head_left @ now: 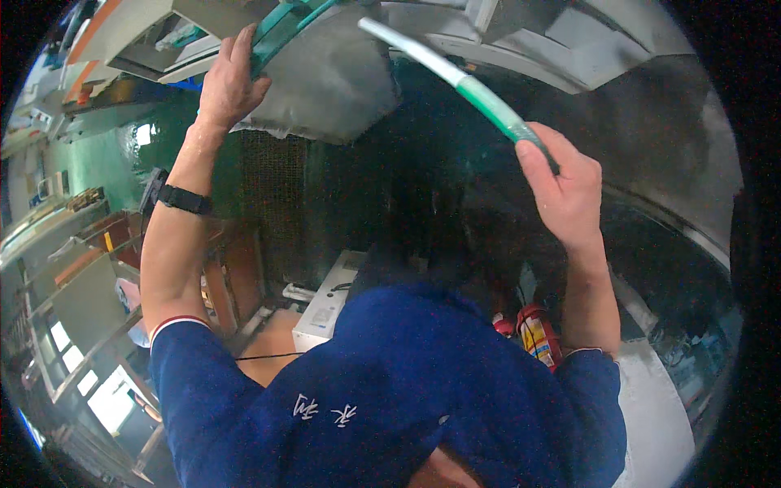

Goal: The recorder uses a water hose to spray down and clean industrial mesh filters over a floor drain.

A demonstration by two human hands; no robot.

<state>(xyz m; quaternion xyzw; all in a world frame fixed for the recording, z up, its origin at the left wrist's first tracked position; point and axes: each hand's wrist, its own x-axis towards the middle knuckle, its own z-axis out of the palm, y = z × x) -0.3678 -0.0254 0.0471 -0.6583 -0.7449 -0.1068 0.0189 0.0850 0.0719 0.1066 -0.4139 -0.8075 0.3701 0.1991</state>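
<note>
At the right, my right hand is closed around the lower end of a long, slim white-and-green stick. The white end of the stick points up and to the left; its exact kind I cannot make out. Up at the left, my left hand has its fingers stretched out and its thumb apart. Those fingers lie against the edge of a green part of what looks like a machine. Just below and right of that part is a grey metal surface. A dark band with a small device is on my left wrist.
A white box stands low in front of my body. Red fire extinguishers are near my right elbow. Light-coloured machine housing spans the upper right. Shelves or racks line the left, beside a green floor.
</note>
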